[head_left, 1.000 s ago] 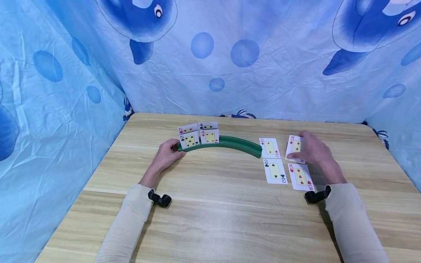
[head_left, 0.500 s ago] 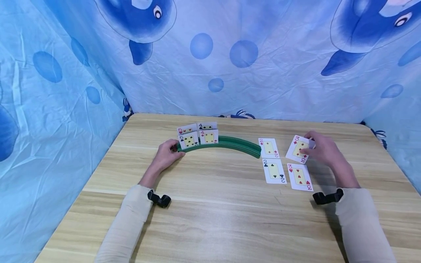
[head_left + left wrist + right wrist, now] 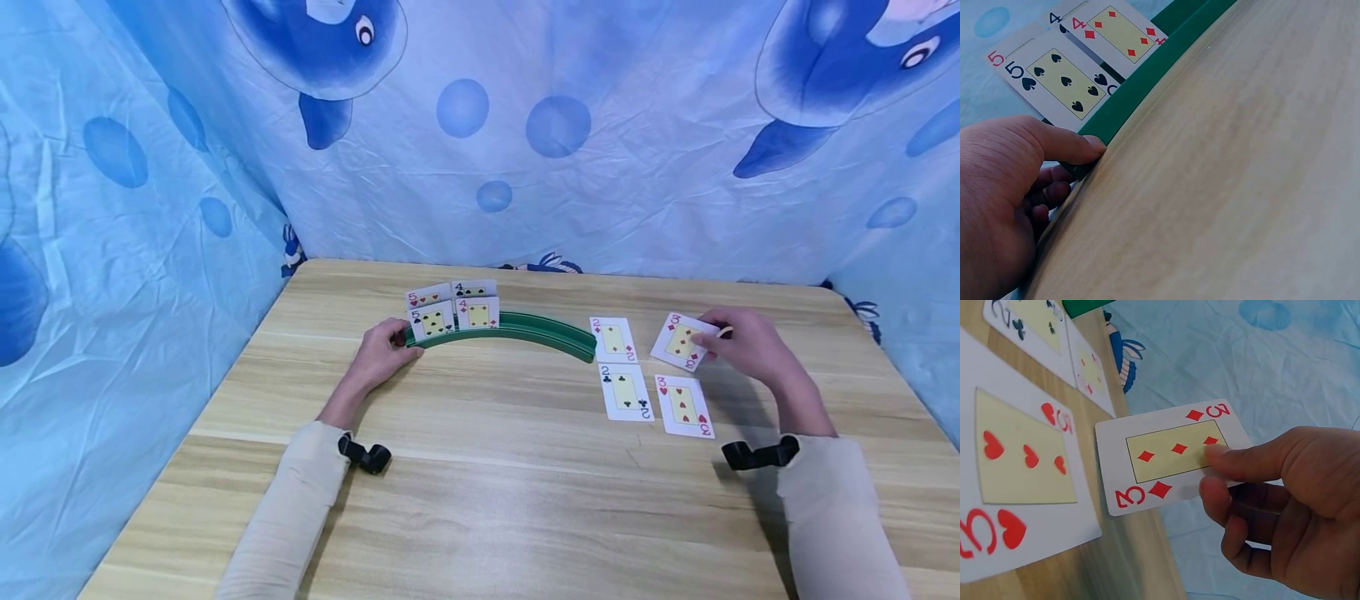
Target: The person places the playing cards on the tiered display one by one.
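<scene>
With thumb and fingers, my right hand [image 3: 750, 346] pinches the three of diamonds playing card [image 3: 1172, 456] by its right edge, face up. In the right wrist view the card looks lifted and tilted off the table. Below it on the table lies the three of hearts [image 3: 685, 406]. My left hand [image 3: 378, 354] grips the left end of a curved green card holder [image 3: 536, 329], thumb in front and fingers behind. Standing in the holder's left part are the five of spades [image 3: 1066, 81] and four of diamonds [image 3: 1113, 31], with a red five [image 3: 429, 296] and a black four [image 3: 474, 288] behind them.
The two of diamonds [image 3: 613, 340] lies at the holder's right end, with the two of clubs [image 3: 626, 392] just below it. All of this is on a wooden table [image 3: 480, 483]. Blue printed cloth [image 3: 637, 200] hangs behind and at both sides.
My right hand has taken hold of the three of diamonds, shifted right and turned the card at an angle. The left hand and the holder have stayed in place.
</scene>
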`<act>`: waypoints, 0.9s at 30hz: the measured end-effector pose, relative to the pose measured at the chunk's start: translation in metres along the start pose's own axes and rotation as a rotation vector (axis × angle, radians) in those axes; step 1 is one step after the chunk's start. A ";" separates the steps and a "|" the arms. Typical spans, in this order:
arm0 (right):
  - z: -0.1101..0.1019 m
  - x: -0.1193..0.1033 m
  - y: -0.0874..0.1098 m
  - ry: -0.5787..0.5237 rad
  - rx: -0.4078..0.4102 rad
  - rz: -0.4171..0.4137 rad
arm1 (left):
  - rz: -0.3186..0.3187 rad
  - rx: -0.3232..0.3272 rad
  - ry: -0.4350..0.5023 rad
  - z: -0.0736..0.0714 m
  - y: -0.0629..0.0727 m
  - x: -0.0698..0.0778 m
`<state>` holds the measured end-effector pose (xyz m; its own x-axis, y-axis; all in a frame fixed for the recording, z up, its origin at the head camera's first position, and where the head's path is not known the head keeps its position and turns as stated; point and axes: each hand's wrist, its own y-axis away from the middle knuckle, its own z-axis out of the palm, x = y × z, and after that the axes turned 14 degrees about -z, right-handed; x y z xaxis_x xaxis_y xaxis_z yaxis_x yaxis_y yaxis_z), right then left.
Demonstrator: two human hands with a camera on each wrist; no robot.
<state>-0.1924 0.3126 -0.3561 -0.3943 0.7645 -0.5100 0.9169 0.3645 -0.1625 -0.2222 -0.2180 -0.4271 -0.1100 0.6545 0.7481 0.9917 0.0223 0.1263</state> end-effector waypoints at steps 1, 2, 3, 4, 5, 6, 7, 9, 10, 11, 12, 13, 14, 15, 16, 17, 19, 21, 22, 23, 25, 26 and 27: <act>-0.001 0.000 0.000 -0.002 0.008 0.006 | -0.002 -0.001 -0.001 0.000 0.000 0.000; -0.001 -0.001 0.000 -0.005 0.019 0.011 | -0.004 -0.002 -0.002 0.000 0.000 0.000; -0.002 -0.002 0.000 -0.005 0.030 0.015 | -0.006 -0.003 0.000 0.001 0.000 0.000; -0.002 -0.003 0.000 0.000 0.046 0.016 | -0.009 -0.003 0.003 0.001 0.000 0.001; -0.003 -0.005 -0.001 -0.003 0.061 0.019 | -0.011 -0.004 0.005 0.001 0.000 0.001; -0.004 -0.006 -0.002 -0.004 0.077 0.021 | -0.006 -0.003 0.001 0.001 0.000 0.001; -0.004 -0.008 -0.003 -0.005 0.095 0.017 | -0.003 -0.002 0.001 0.001 0.000 0.001; -0.006 -0.013 -0.006 -0.013 0.124 0.013 | 0.002 0.000 0.000 0.001 -0.001 0.001; -0.007 -0.016 -0.007 -0.020 0.137 0.010 | 0.002 0.000 0.001 0.001 0.000 0.001; -0.007 -0.019 -0.009 -0.028 0.147 0.006 | 0.002 0.000 0.001 0.001 0.000 0.001; -0.008 -0.021 -0.011 -0.030 0.155 0.001 | 0.001 0.000 0.002 0.001 0.000 0.001; -0.009 -0.024 -0.013 -0.031 0.161 -0.002 | -0.003 -0.001 0.005 0.001 0.000 0.001; -0.010 -0.028 -0.016 -0.036 0.165 -0.001 | -0.005 -0.001 0.005 0.000 0.000 0.001; -0.010 -0.031 -0.018 -0.040 0.170 -0.005 | -0.006 -0.002 0.006 0.000 0.001 0.001; -0.011 -0.033 -0.020 -0.046 0.174 -0.002 | -0.007 -0.001 0.005 0.001 0.001 0.001; -0.011 -0.036 -0.022 -0.048 0.179 0.002 | -0.008 0.000 0.003 0.001 0.001 0.001; -0.011 -0.041 -0.026 -0.062 0.189 0.008 | -0.011 0.000 0.002 0.001 0.001 0.001; -0.011 -0.045 -0.030 -0.081 0.205 0.004 | -0.013 0.001 0.000 0.001 0.000 0.001; -0.011 -0.048 -0.031 -0.088 0.215 0.006 | -0.013 0.002 -0.002 0.001 0.000 0.001; -0.011 -0.050 -0.033 -0.095 0.227 0.000 | -0.013 0.001 -0.003 0.001 0.000 0.001; -0.011 -0.054 -0.036 -0.107 0.249 -0.017 | -0.014 -0.001 -0.004 0.001 0.000 0.002; -0.011 -0.056 -0.037 -0.112 0.261 -0.022 | -0.013 -0.001 -0.005 0.000 0.000 0.002; -0.011 -0.058 -0.038 -0.119 0.270 -0.031 | -0.012 -0.001 -0.005 0.000 0.001 0.002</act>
<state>-0.2054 0.2601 -0.3113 -0.4266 0.6818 -0.5943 0.8942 0.2192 -0.3904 -0.2219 -0.2164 -0.4254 -0.1219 0.6581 0.7430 0.9902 0.0297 0.1362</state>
